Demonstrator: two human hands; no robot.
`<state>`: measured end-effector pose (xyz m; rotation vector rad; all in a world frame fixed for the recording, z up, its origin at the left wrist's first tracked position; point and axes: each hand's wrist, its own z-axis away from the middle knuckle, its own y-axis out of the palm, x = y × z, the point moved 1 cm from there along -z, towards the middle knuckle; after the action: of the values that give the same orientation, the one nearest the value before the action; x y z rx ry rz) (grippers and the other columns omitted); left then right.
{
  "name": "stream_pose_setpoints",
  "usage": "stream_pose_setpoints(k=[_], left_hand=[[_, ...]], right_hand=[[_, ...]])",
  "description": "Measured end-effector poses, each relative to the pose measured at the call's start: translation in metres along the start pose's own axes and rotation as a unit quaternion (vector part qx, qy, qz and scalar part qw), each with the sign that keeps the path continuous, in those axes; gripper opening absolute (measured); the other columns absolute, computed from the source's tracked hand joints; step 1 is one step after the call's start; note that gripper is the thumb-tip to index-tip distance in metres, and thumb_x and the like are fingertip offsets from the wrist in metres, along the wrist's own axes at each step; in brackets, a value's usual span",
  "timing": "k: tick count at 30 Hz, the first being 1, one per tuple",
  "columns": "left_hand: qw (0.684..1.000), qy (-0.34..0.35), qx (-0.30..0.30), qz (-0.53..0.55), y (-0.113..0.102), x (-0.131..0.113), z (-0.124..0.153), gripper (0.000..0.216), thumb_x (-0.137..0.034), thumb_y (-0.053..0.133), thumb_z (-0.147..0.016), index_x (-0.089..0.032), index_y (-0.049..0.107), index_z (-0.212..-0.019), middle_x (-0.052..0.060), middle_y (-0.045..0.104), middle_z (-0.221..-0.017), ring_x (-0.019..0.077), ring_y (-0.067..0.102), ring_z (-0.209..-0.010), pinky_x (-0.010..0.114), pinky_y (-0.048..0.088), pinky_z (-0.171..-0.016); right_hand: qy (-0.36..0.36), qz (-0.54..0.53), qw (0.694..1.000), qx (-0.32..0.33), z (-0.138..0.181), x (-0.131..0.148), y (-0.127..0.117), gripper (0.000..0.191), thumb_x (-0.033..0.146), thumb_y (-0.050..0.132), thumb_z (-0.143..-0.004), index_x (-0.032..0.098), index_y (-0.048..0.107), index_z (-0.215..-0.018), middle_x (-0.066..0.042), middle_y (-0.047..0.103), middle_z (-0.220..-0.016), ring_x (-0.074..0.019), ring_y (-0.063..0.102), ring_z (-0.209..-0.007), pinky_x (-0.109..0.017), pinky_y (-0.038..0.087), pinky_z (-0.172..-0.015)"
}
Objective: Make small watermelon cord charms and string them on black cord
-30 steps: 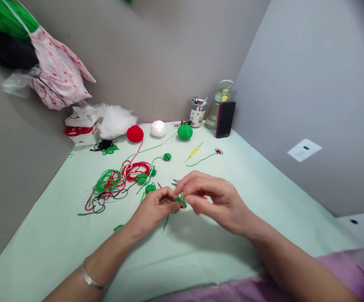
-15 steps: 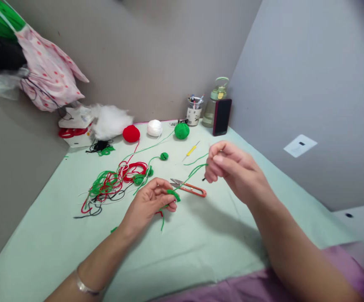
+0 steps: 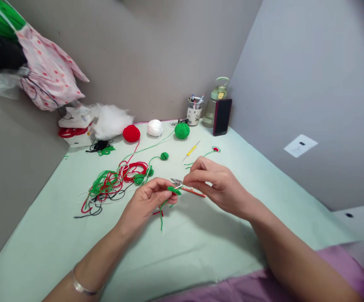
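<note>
- Green yarn piece (image 3: 173, 191) is up above the table (image 3: 200, 251), between the 2 hands
- Left hand (image 3: 150, 198) pinches it with thumb and fingers, and a green yarn tail (image 3: 161, 220) hangs below
- Right hand (image 3: 216, 184) pinches a thin shiny stick (image 3: 179, 187), which meets the green piece
- Orange scissors (image 3: 196, 193) lie just behind the hands
- 3 yarn balls sit farther back: red ball (image 3: 131, 133), white ball (image 3: 154, 128) and green ball (image 3: 182, 131)

A taupe-grey wall (image 3: 169, 54) stands at twelve o'clock, a blue-grey wall (image 3: 295, 84) at two, its white wall plate (image 3: 300, 147) at three; mint-green tabletop (image 3: 182, 256), six.
</note>
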<state>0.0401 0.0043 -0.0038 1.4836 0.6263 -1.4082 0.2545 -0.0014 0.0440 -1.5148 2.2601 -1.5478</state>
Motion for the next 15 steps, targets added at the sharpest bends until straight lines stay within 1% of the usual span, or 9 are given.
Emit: stream_pose_setpoints(k=[5, 15], left_hand=[[1.0, -0.001, 0.011, -0.002, -0.0008, 0.0012, 0.0004, 0.017, -0.032, 0.075, -0.083, -0.019, 0.07, -0.093, 0.0, 0.074, -0.089, 0.0127, 0.071, -0.08, 0.024, 0.054, -0.081], [1.0, 0.0, 0.013, -0.011, 0.0002, 0.0004, 0.0006, 0.017, -0.032, 0.074, -0.083, -0.018, 0.07, -0.091, 0.001, 0.074, -0.086, 0.0142, 0.071, -0.079, 0.026, 0.054, -0.081]], right_hand=[[-0.01, 0.043, 0.999, 0.012, -0.0009, 0.0003, 0.0, 0.023, 0.007, 0.051, -0.095, 0.017, 0.071, -0.09, -0.004, 0.055, -0.082, -0.0124, 0.052, -0.074, -0.024, 0.041, -0.064], [-0.012, 0.07, 0.997, 0.022, -0.0009, 0.0003, -0.0011, 0.02, 0.009, 0.053, -0.095, 0.017, 0.07, -0.089, -0.004, 0.054, -0.082, -0.0123, 0.051, -0.073, -0.024, 0.04, -0.063]])
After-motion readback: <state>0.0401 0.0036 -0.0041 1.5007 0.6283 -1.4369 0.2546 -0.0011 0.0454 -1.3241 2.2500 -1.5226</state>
